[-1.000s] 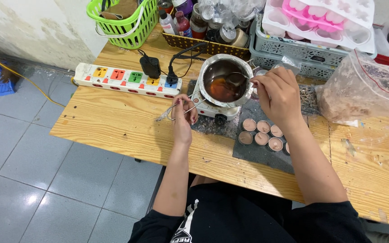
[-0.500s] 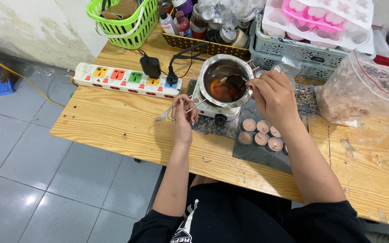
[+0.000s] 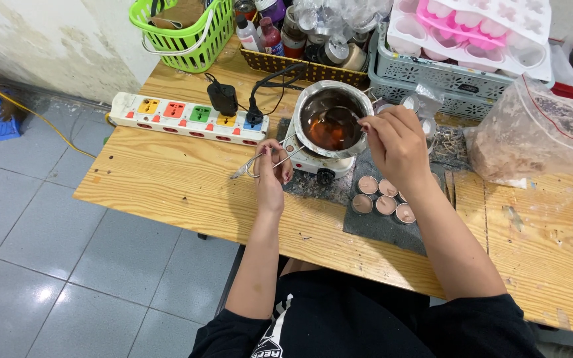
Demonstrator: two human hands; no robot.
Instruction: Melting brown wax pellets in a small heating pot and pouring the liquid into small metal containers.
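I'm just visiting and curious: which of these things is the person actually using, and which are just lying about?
In use:
right hand with spoon in pot
left hand holding tweezers
small cups

Lying about:
green basket
power strip
pink moulds
plastic bag

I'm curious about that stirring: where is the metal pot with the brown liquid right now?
The metal pot sits on a small white heater at the middle of the wooden table, just right of the power strip, with the right hand over its rim.
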